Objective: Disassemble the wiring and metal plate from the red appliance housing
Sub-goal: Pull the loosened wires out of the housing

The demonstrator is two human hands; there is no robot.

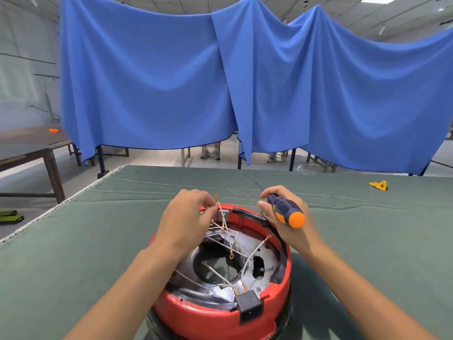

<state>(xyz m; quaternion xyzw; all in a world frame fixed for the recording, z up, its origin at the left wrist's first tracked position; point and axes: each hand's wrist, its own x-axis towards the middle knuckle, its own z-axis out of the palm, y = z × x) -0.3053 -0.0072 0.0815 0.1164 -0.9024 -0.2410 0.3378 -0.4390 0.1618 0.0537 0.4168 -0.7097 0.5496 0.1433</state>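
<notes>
Two hands over the red housing (215, 312): left hand (188, 222) pinching white wires (221, 217), right hand (286, 214) gripping a screwdriver (285, 211).

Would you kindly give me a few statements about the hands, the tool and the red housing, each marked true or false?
1. The right hand holds a screwdriver with a blue and orange handle. True.
2. The left hand rests flat on the green table cover. False: its fingers pinch the white wires at the far rim of the red housing.
3. The screwdriver tip is set in a screw inside the housing. False: the tool is held above the far right rim, tip pointing away.
4. A metal plate lies inside the housing, under the wires. True.
5. A yellow object lies on the cover, far right. True.
</notes>
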